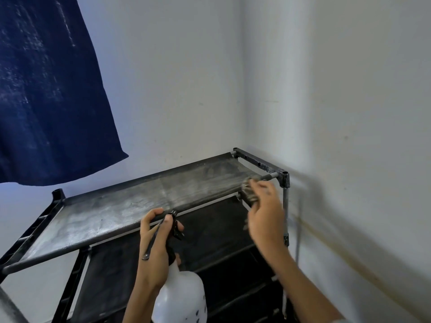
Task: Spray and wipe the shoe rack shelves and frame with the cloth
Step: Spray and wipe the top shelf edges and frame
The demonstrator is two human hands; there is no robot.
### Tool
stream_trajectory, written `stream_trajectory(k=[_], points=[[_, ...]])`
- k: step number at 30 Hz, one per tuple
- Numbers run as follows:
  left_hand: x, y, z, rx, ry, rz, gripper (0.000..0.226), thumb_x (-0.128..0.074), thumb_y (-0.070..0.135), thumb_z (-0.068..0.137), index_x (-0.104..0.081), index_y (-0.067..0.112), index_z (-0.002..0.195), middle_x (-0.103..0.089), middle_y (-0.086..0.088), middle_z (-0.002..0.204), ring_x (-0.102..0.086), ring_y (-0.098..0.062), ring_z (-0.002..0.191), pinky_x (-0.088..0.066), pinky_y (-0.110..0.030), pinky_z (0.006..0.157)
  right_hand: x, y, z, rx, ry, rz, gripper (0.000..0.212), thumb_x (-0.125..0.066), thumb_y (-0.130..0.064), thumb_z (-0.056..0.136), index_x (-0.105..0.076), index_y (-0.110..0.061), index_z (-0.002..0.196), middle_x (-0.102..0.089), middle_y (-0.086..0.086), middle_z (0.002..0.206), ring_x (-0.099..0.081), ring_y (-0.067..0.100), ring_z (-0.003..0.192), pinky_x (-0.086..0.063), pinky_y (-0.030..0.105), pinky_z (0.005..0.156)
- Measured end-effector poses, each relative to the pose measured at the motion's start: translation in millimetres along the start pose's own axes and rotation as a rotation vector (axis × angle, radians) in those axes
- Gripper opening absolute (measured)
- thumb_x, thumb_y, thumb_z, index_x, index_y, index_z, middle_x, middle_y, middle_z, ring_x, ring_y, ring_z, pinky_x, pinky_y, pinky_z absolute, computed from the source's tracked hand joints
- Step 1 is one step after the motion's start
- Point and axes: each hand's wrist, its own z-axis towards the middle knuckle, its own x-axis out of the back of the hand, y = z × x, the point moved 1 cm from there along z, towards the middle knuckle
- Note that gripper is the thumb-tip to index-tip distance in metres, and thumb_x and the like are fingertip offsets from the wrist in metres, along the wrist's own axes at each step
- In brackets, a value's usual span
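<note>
A black shoe rack stands in a room corner; its dusty fabric top shelf (112, 213) shows grey streaks, and darker shelves lie below it. My left hand (155, 243) grips the black trigger head of a white spray bottle (180, 297) in front of the shelf's front edge. My right hand (264, 210) holds a dark bunched cloth (248, 194) against the right front end of the top shelf, beside the frame's corner post (285, 180). The right hand is blurred.
White walls close in behind and to the right of the rack. A dark blue fabric (46, 94) hangs at the upper left, above the rack's left end. A thin grey frame tube (286, 213) runs down from the right corner.
</note>
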Motion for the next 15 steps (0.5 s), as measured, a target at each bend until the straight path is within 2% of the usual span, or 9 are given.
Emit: stream_trajectory(k=[2, 4, 6, 8, 10, 12, 15], points=[[0.5, 0.4, 1.2, -0.009, -0.005, 0.013, 0.016, -0.052, 0.044, 0.077, -0.066, 0.046, 0.083, -0.055, -0.026, 0.109, -0.06, -0.021, 0.078, -0.037, -0.025, 0.04, 12.9, 13.9, 18.0, -0.086, 0.076, -0.015, 0.048, -0.051, 0.013, 0.085, -0.059, -0.011, 0.125, -0.056, 0.002, 0.122, -0.055, 0.011, 0.09, -0.05, 0.018, 0.081], [2.5, 2.2, 1.1, -0.022, -0.013, 0.052, 0.02, -0.051, 0.044, 0.077, -0.069, 0.05, 0.069, -0.05, -0.027, 0.12, -0.058, -0.026, 0.081, -0.036, -0.025, 0.04, 9.6, 11.1, 18.5, -0.116, 0.102, -0.016, 0.046, -0.051, 0.011, 0.085, -0.059, -0.011, 0.125, -0.055, 0.0, 0.119, -0.052, 0.009, 0.092, -0.047, 0.017, 0.083], [6.5, 3.5, 1.5, -0.018, -0.003, 0.073, 0.022, -0.051, 0.042, 0.077, -0.07, 0.046, 0.066, -0.048, -0.029, 0.123, -0.059, -0.024, 0.075, -0.037, -0.024, 0.037, -4.5, -6.1, 2.9, -0.068, 0.041, 0.03, 0.044, -0.05, 0.009, 0.086, -0.058, -0.01, 0.125, -0.053, -0.004, 0.115, -0.051, 0.005, 0.09, -0.049, 0.015, 0.082], [9.5, 4.7, 2.8, 0.001, -0.006, 0.061, 0.023, -0.051, 0.039, 0.077, -0.071, 0.041, 0.067, -0.047, -0.03, 0.124, -0.062, -0.02, 0.068, -0.038, -0.023, 0.035, -17.1, -20.5, -17.5, 0.047, -0.069, 0.054, 0.044, -0.051, 0.006, 0.088, -0.055, -0.011, 0.129, -0.051, -0.006, 0.119, -0.055, 0.006, 0.095, -0.052, 0.023, 0.089], [9.2, 5.0, 2.7, -0.003, -0.016, 0.086, 0.026, -0.048, 0.039, 0.079, -0.071, 0.047, 0.067, -0.046, -0.031, 0.126, -0.061, -0.024, 0.073, -0.039, -0.024, 0.037, -19.1, -21.0, -26.4, 0.139, -0.126, 0.034, 0.048, -0.053, 0.005, 0.089, -0.053, -0.014, 0.133, -0.051, -0.008, 0.125, -0.056, 0.007, 0.101, -0.048, 0.025, 0.097], [7.2, 5.0, 1.1, -0.009, -0.021, 0.097, 0.027, -0.047, 0.041, 0.078, -0.069, 0.053, 0.068, -0.046, -0.03, 0.126, -0.058, -0.03, 0.08, -0.039, -0.025, 0.039, -9.9, -10.9, -16.8, 0.135, -0.121, -0.01, 0.051, -0.055, 0.007, 0.086, -0.054, -0.016, 0.131, -0.052, -0.008, 0.125, -0.057, 0.007, 0.096, -0.052, 0.023, 0.09], [7.7, 1.5, 0.7, -0.009, -0.039, 0.094, 0.025, -0.048, 0.042, 0.077, -0.07, 0.051, 0.069, -0.046, -0.029, 0.124, -0.056, -0.038, 0.077, -0.041, -0.026, 0.04, 11.8, 13.9, 15.4, -0.049, -0.025, -0.063, 0.052, -0.052, 0.009, 0.085, -0.054, -0.016, 0.13, -0.052, -0.004, 0.126, -0.052, 0.005, 0.084, -0.05, 0.013, 0.073]])
